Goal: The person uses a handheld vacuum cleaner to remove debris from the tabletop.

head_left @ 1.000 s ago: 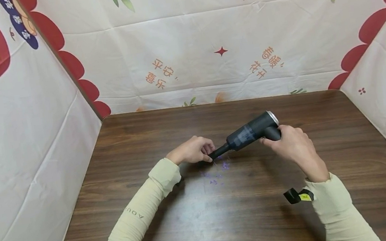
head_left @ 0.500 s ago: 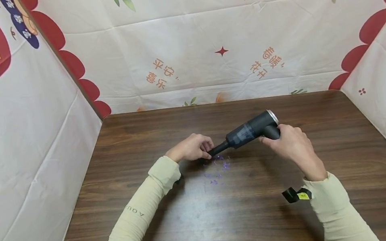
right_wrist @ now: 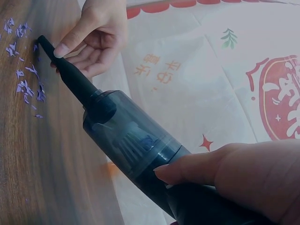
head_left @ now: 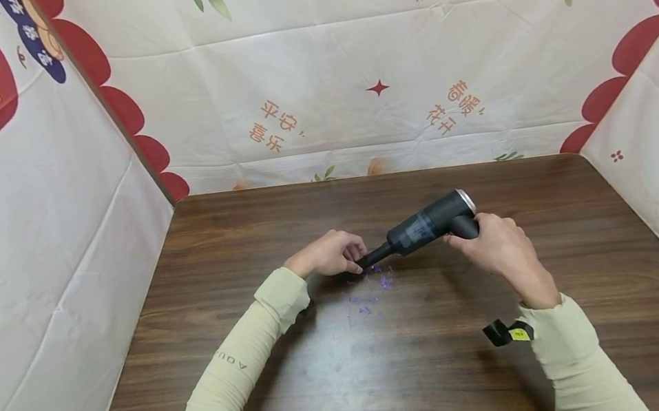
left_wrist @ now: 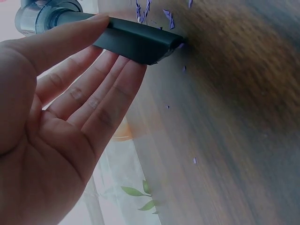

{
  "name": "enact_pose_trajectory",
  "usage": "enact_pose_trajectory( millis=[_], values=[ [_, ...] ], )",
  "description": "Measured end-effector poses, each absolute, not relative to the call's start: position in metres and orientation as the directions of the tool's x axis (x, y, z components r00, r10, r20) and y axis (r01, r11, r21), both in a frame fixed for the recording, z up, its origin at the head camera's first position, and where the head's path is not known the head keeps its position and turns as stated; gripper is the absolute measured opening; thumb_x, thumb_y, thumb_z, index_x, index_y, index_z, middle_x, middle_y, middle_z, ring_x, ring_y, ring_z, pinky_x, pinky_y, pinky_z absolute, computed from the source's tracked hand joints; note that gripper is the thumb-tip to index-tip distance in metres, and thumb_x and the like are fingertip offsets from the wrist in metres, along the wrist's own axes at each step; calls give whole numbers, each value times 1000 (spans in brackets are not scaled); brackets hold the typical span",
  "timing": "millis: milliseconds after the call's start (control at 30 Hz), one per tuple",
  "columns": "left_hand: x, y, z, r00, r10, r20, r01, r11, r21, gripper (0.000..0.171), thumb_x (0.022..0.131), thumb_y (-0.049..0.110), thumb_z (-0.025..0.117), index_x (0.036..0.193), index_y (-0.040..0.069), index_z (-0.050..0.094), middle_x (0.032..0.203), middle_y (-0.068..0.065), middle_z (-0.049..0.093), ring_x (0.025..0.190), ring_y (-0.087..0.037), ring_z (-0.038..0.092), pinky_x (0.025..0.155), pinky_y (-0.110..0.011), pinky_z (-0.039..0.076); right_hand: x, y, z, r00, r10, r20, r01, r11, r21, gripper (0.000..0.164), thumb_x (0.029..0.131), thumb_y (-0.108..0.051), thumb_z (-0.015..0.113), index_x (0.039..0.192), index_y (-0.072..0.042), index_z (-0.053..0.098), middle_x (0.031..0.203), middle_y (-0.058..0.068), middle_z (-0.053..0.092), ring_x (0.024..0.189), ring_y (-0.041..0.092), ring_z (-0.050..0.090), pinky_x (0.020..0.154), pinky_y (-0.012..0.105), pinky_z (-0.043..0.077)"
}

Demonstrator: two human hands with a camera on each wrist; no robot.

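Barely any shift vs. a moment ago: nozzle sits a touch nearer the person, w/ L grip alongside; scraps look abt the same. Vac is btwn both hands, over the worktop. Long axis runs on a slant: silver end up & far R, nozzle down to near L. R grip is wrapped round the handle, at the rear; L grip pinches the nozzle close to its tip, thumb one side, fingers other. Key relation, I'd say, is tip to scraps: main patch lies just on the person's side of the nozzle, a bit R of the tip, so L grip is the nearer hand, R well apart. L wrist view: tip v. close to the wood; can't tell if touching. Few loose bits lie past it too.
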State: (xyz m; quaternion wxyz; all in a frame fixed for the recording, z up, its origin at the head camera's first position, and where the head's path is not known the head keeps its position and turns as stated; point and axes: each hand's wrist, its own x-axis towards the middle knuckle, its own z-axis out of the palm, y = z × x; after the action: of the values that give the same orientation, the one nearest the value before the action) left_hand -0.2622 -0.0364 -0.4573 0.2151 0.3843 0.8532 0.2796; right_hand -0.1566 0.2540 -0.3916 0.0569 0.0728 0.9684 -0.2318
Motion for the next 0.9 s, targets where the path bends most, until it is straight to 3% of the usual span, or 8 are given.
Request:
enact_pose_trajectory(
  millis=[400, 900],
  values=[
    [-266, -39, -459, -631, 758, -163, 522, 571, 634, 24, 86, 11, 78, 107, 8, 68, 97, -2, 70, 89, -11, 66, 82, -23, 53, -159, 253, -396, -982, 117, -149, 173, 875, -452, 74, 90, -55, 65, 120, 11, 52, 84, 18, 56, 66, 27, 54, 50, 31, 41],
    [-262, -26, -458, -609, 781, -137, 545, 538, 643, 23, 85, 11, 78, 106, 8, 69, 96, -2, 71, 88, -11, 66, 81, -22, 53, -153, 264, -390, -983, 126, -131, 172, 877, -450, 75, 89, -55, 66, 122, 11, 51, 85, 19, 57, 66, 28, 55, 51, 31, 41]
  ],
)
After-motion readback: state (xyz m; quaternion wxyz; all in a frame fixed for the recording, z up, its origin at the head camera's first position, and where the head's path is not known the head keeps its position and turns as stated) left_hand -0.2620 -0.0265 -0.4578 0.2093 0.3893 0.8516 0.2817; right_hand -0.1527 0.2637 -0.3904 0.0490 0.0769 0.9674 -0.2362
